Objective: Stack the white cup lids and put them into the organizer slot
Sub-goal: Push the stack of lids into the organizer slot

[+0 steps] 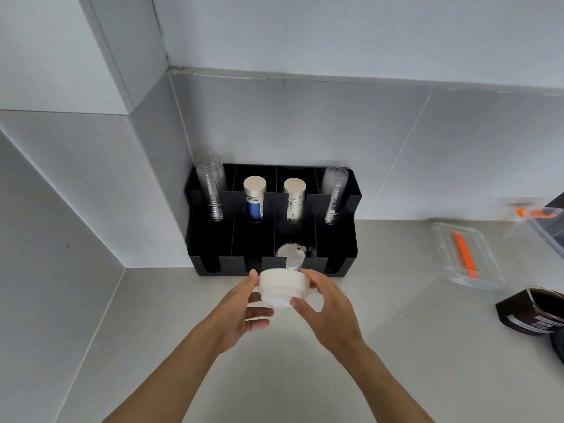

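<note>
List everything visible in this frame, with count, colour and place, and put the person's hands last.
organizer: one, black, on the counter against the wall corner.
clear cup stacks: two, transparent, in the outer back slots, left and right.
paper cup stacks: two, pale with print, in the middle back slots.
lids in slot: a few, whitish, front row, third slot from the left.
white cup lids: one stack, white, held in front of the organizer.
clear container: one, transparent with an orange item inside, on the counter at right.
dark bag: one, brown, right edge.
left hand: holds the stack's left side.
right hand: holds its right side.
</note>
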